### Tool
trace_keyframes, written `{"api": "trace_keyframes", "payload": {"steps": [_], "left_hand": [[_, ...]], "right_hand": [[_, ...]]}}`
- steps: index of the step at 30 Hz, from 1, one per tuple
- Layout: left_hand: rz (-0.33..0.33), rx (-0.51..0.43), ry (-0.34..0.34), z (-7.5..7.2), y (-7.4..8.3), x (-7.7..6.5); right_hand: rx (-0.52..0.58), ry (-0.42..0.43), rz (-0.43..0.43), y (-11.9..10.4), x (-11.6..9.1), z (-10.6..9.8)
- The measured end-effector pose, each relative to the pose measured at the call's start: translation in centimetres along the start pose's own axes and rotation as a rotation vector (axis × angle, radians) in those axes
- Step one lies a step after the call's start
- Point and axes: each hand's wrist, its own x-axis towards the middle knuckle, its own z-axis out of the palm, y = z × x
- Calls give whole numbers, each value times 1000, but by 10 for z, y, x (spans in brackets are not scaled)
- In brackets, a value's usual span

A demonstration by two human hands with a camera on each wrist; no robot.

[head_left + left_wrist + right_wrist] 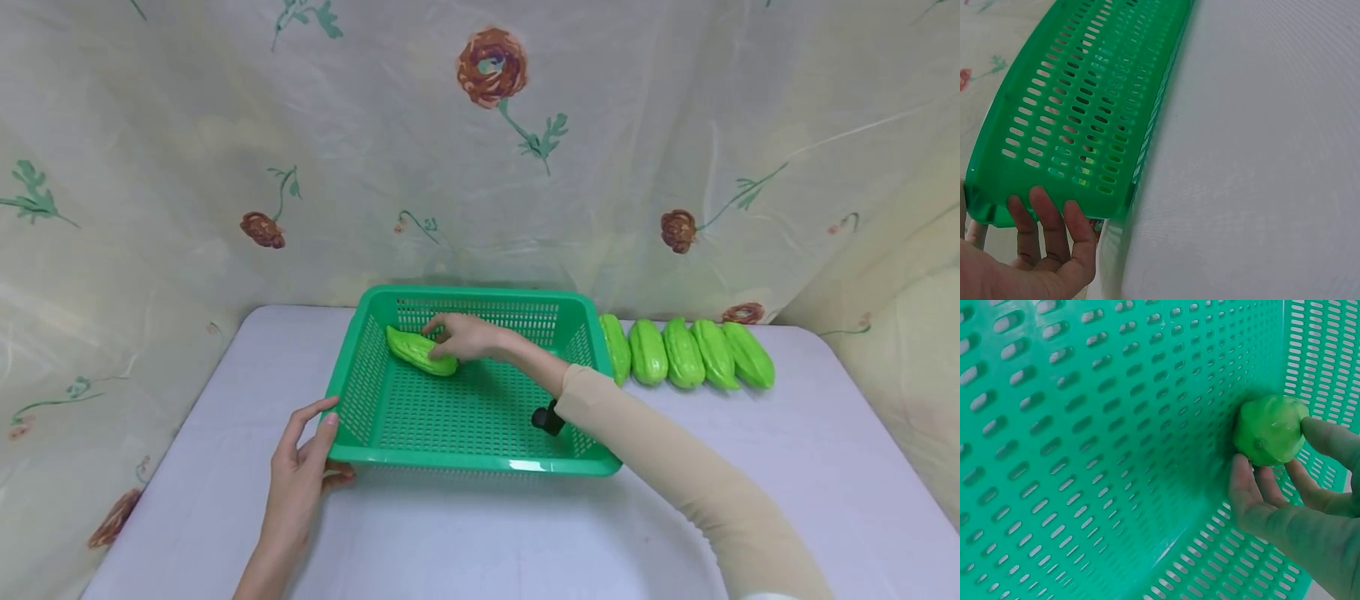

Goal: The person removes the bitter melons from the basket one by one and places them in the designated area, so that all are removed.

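A green plastic basket (480,462) with slotted walls stands on the table. Inside it, near the back left corner, lies a light green, ridged bitter melon (411,348). My right hand (474,337) reaches in over the basket's right side and holds the melon's near end; in the right wrist view, thumb and fingers sit around the blunt end of the bitter melon (1269,432). At the front left corner, my left hand (295,483) grips the basket by its rim. The left wrist view shows fingertips against the outer wall of the basket (1079,119).
Several more bitter melons (684,354) lie side by side on the white-covered table (480,542), right of the basket. A black camera mount (549,418) shows at my right wrist. A flowered curtain (390,150) hangs behind the table.
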Motion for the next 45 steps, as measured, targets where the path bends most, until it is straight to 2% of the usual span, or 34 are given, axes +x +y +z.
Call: {"api": "trace_keyframes", "payload": {"steps": [7,15,21,29,38,45], "left_hand": [[9,6,0,1,0,-1],[3,0,-3,0,0,0],[4,0,-2,0,0,0],[8,5,0,0,0,-1],[13,2,-5,1,0,0],[10,-10,-4,0,0,0]], "right_hand": [[18,1,1,0,-1,0],[22,2,-56,-7,-9,-5],[60,8,-93,-15,-24,-16],[223,44,-134,-11,-41,-35],[257,108,-187,-4,-68,-56],[287,138,-183,6,-82,-65]]}}
